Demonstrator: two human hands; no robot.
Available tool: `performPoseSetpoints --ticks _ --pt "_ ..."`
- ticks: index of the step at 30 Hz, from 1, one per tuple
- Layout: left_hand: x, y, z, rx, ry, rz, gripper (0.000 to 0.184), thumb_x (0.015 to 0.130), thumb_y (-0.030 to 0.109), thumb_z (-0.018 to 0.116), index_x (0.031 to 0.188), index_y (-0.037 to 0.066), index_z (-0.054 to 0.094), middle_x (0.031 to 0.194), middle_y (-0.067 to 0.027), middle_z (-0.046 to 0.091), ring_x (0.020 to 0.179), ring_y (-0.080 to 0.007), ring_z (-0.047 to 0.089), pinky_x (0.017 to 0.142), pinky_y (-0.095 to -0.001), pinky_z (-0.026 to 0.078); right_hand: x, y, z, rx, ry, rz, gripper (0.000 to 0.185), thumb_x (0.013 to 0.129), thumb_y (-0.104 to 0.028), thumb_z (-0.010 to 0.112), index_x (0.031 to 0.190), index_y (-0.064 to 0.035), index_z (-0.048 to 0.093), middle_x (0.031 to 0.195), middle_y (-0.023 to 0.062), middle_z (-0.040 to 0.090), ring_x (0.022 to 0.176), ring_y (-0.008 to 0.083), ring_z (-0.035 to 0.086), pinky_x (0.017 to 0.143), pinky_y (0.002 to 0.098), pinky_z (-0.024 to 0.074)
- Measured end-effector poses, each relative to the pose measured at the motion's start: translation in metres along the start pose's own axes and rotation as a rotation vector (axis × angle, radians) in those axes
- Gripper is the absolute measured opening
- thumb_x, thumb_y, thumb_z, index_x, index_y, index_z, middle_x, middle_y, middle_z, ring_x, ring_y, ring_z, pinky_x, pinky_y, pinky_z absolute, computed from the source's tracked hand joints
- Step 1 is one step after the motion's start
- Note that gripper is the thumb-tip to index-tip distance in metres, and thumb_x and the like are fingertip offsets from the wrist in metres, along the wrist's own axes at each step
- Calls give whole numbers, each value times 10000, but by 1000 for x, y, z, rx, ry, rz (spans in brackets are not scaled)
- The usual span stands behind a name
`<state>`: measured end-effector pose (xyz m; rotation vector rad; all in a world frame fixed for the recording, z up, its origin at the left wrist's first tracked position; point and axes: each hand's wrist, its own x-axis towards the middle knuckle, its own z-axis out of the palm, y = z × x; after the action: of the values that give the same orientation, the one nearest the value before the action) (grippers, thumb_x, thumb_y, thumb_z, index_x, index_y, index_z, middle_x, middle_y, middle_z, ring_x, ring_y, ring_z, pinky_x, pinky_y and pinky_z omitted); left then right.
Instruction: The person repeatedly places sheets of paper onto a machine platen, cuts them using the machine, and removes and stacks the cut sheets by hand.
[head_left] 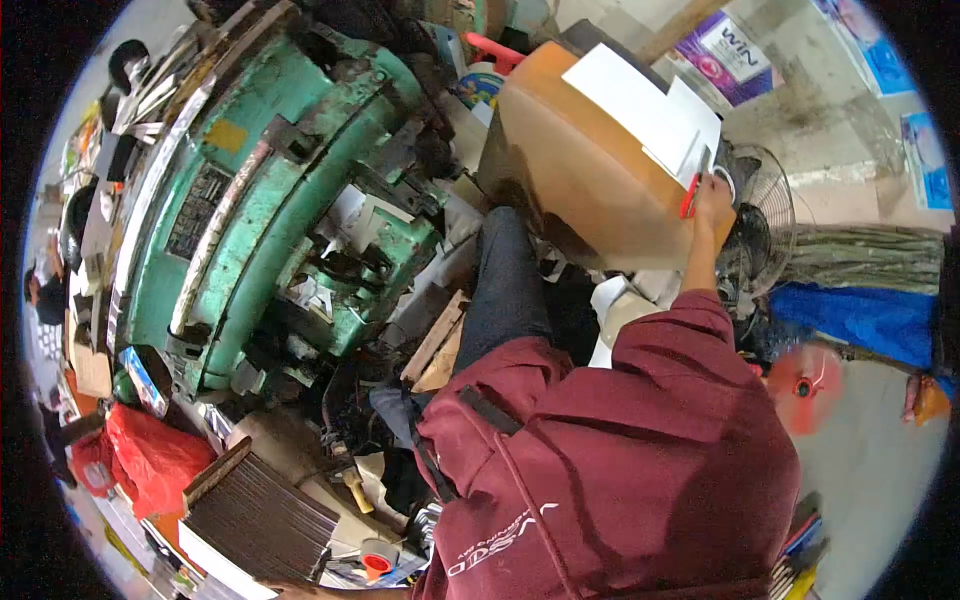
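My right hand (712,203) is closed round a red tool (689,196), perhaps scissors, at the edge of a rounded orange-brown block (570,150). White sheets (625,95) lie on top of that block, and the tool is beside their near corner. At the bottom edge, only a sliver of my left hand (290,590) shows, next to a stack of dark brown ridged sheets (262,520) with a white border; its fingers are mostly hidden.
A large green machine (240,200) fills the left. Behind my right hand stands a wire-cage fan (765,220). A red plastic bag (150,460), a tape roll (378,560) and a blue cloth (860,320) lie around. Another person's hand (911,397) shows at the far right.
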<state>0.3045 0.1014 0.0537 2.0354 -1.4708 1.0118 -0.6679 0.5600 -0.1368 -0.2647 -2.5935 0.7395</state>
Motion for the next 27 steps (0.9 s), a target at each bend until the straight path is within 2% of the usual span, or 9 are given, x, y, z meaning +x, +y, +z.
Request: performPoseSetpoints --ticks 2,4,8,10,14,18,22,24,27 --pt "5 18 -7 -80 -8 6 670 990 422 563 1485 11 375 1439 -254 446 1330 -397 420 1083 -539 360 -2 -19 5 37 -9 -225 432 892 -447 618 940 -37 745 865 173 729 828 313 712 745 413 511" --pt "14 36 -11 -157 -10 22 680 986 414 576 1485 2 366 1451 -263 427 1351 -402 395 1099 -551 340 19 -26 26 -207 -331 -69 488 785 -423 784 1023 -1 726 859 194 719 802 326 689 717 396 522" --pt "40 75 -17 -319 4 79 702 979 397 602 1486 -15 346 1476 -279 389 1394 -411 345 1130 -574 301 51 -8 88 482 -417 314 547 769 -380 810 1093 35 664 771 123 668 732 208 641 634 365 503" --pt "62 116 -12 -355 -11 137 690 979 373 613 1481 -23 356 1485 -266 396 1389 -401 368 1139 -544 314 82 14 125 542 -419 331 573 767 -370 811 1133 34 632 752 88 629 708 157 610 609 351 496" --pt "88 209 -13 -602 -23 298 638 987 307 617 1476 -26 378 1509 -237 399 1388 -373 397 1159 -479 324 57 -48 71 780 -749 701 376 794 -260 802 1062 -67 621 768 51 586 655 166 573 628 341 517" --pt "107 301 -37 -1002 -79 473 611 997 254 605 1488 -20 366 1548 -248 338 1445 -368 316 1196 -491 257 -11 -93 20 779 -645 755 220 868 -233 762 975 -109 614 821 7 608 665 139 578 688 342 567" --pt "112 361 -45 -1188 -427 459 713 1005 192 588 1563 17 180 1569 -255 297 1468 -339 280 1202 -494 218 -57 -56 17 858 -724 671 384 889 -274 762 1135 -27 601 975 56 624 871 175 608 821 362 583" --pt "105 369 -14 -1119 -617 604 787 1015 250 561 1587 54 58 1645 -202 94 1513 -325 146 1227 -466 119 -83 -66 -14 836 -633 644 423 888 -290 763 1163 -16 597 1001 64 636 878 181 612 829 358 580" --pt "71 370 29 -926 -798 886 788 1025 313 518 1592 80 24 1654 -182 55 1528 -320 44 1233 -450 44 -74 -43 -23 653 -637 589 418 892 -315 755 1133 -6 609 1019 71 653 889 197 641 815 355 579"
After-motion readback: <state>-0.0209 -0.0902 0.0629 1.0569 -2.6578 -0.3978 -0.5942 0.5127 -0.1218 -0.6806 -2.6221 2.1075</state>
